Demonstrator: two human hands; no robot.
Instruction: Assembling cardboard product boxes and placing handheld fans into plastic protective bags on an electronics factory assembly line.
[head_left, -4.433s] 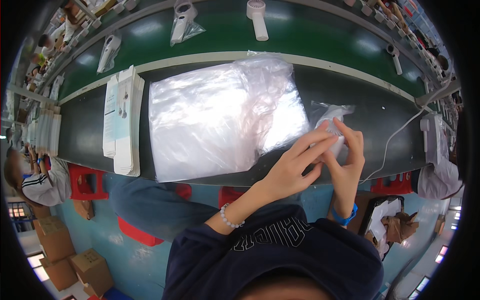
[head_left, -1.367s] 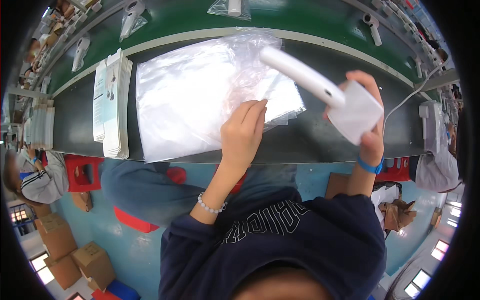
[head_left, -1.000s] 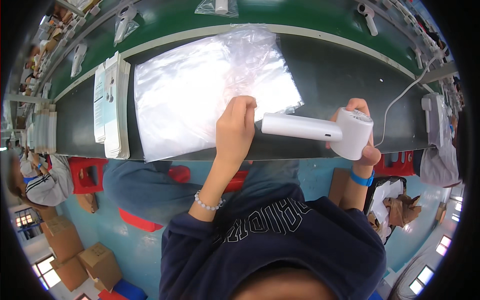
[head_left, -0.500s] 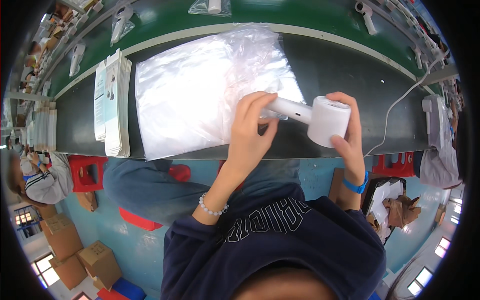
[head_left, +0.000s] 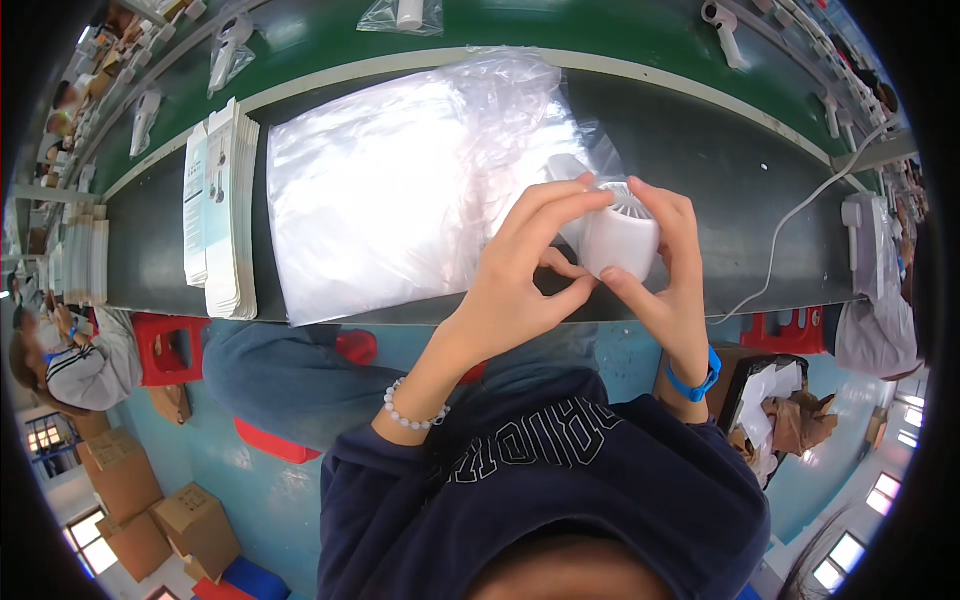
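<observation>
Above the near right part of the bench, both hands are closed around a white hair-dryer-shaped device (head_left: 622,243), with radial vanes on its round head. My right hand (head_left: 672,275) grips the head from the right, thumb low and fingers at the vaned end. My left hand (head_left: 525,268) is at the head's left side, its thumb and a finger pinched at the lower edge and other fingers by the vanes. Loose clear film of a plastic bag (head_left: 603,150) shows around the handle, which points away; the left hand seems to hold this bag's mouth.
A stack of clear plastic bags (head_left: 370,190) covers the middle of the dark bench. Flat printed cartons (head_left: 230,215) stand left of it. Beyond runs a green belt (head_left: 550,25) carrying similar bagged devices (head_left: 410,14). A white cable (head_left: 775,235) hangs at the right.
The device has turned so its handle points away rather than left, and clear film now surrounds the handle. My left hand has moved right, from the handle to the head.
</observation>
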